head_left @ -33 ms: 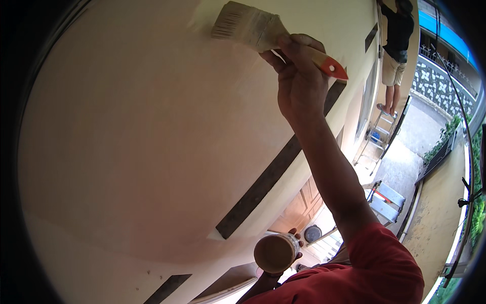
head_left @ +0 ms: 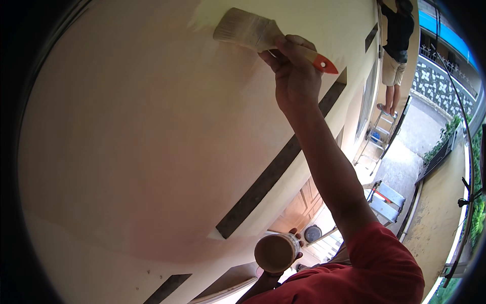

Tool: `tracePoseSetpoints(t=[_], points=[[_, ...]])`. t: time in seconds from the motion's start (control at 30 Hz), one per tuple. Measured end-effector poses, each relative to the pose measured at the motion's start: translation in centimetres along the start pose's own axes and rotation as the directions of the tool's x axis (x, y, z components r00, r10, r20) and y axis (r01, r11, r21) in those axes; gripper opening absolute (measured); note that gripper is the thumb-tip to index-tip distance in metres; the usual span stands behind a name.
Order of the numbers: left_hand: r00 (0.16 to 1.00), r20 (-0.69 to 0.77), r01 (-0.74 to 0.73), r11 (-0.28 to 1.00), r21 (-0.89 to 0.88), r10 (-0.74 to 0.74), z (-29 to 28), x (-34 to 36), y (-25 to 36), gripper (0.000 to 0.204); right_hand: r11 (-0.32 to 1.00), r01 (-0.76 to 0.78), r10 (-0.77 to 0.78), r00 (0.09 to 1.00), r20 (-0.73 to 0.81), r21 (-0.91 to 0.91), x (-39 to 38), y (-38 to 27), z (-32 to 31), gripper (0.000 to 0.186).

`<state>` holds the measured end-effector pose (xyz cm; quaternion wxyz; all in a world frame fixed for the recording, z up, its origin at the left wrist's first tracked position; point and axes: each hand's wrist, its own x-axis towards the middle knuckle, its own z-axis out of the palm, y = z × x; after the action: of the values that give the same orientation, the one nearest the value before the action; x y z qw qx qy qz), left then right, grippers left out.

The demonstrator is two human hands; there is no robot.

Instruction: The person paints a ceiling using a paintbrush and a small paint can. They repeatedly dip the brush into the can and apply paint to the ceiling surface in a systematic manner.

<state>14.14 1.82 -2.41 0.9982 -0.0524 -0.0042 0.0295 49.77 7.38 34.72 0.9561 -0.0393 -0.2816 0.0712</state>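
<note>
Right hand: our right hand [head_left: 293, 76] was raised high against the wall, its fingers [head_left: 283, 48] wrapped and pressed together around the handle of a paintbrush [head_left: 253, 31].
Paintbrush: wide and flat, with pale bristles laid against the wall near the top of the view; its handle ended in an orange tip that stuck out to the right of our fist (the middle of the handle was hidden by the grip).
Left hand: our left hand [head_left: 288, 243] sat low in the view, fingers curled around a small round container [head_left: 276, 252]; only the fingertips showed past its rim, so we could not tell how firmly they closed.
Container: brownish and cylindrical, with one round end turned toward us, held well below the brush and just above our red sleeve [head_left: 374, 268].
Wall: the cream wall [head_left: 142, 142] filled most of the view, with a lighter patch around the bristles.
Dark strips: a long dark strip [head_left: 278, 167] ran diagonally across the wall behind our right forearm, and a shorter one [head_left: 167, 288] lay near the lower edge.
Other person: another person [head_left: 395, 45] in a dark top and light shorts stood on a stepladder [head_left: 377, 137] far along the wall, well apart from us.
Second ladder: a folded ladder [head_left: 387, 200] stood beyond our right arm.
</note>
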Motion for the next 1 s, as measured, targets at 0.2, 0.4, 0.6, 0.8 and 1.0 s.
tracePoseSetpoints(t=[0.2, 0.4, 0.6, 0.8, 1.0], points=[[1.000, 0.029, -0.007, 1.000, -0.026, 0.008, -1.2, -0.3, 0.5, 0.107, 0.992, -0.085, 0.059, 0.968, -0.244, -0.096, -4.1, 1.6, -10.2, 0.021], [0.999, 0.046, 0.004, 0.996, -0.084, 0.000, -0.9, -0.3, 0.7, 0.106, 0.810, 0.063, -0.297, 0.902, -0.314, -0.583, -5.4, -2.7, -17.1, 0.017], [0.999, 0.044, 0.019, 0.997, -0.072, -0.016, -1.2, -0.2, 0.5, 0.103, -0.004, 0.537, -0.414, 0.767, 0.490, -0.844, -3.8, 1.2, -5.6, 0.024], [0.997, 0.076, 0.001, 0.992, -0.125, 0.008, -2.0, -0.3, 0.5, 0.105, 0.452, 0.800, -0.304, 0.553, 0.776, -0.394, -12.5, 1.1, 2.7, 0.016], [0.990, 0.142, 0.005, 0.988, -0.151, 0.017, -1.0, -0.4, 0.1, 0.108, 0.978, -0.072, 0.076, 0.997, 0.012, -0.195, -6.7, 1.2, -7.5, 0.008]])
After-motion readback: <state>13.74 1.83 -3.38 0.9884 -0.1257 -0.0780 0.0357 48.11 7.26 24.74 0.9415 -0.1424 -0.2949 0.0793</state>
